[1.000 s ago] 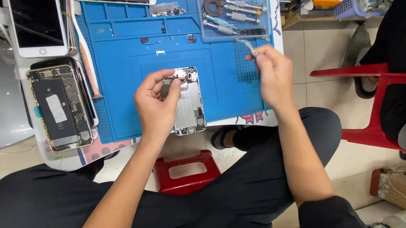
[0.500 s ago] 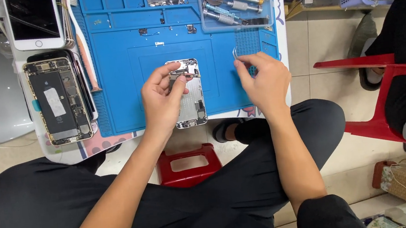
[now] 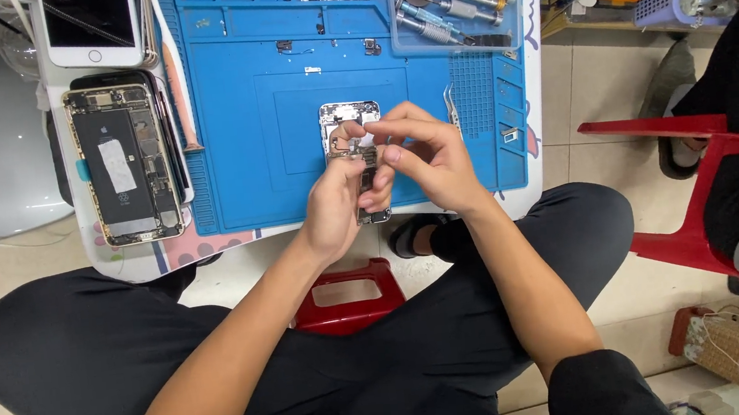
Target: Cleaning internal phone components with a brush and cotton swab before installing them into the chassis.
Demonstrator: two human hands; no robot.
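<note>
both hands meet over the opened phone housing [image 3: 349,118] lying on the blue work mat [image 3: 241,120]; left hand [image 3: 337,203] grips the housing's lower half, thumb on top; right hand [image 3: 429,160] pinches at its middle, whether it holds a small part i cannot tell; tweezers [image 3: 451,105] lie just right of the hands; an open phone with battery [image 3: 123,165] sits at the mat's left edge; clear tool tray [image 3: 453,2] at the upper right

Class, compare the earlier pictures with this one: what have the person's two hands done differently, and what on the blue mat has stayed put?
The right hand has let go of the thin metal tweezers, which now lie on the blue silicone work mat, and moved left to join the left hand on the opened silver phone housing. The opened black phone with its battery showing and the clear tool tray stayed in place.
</note>
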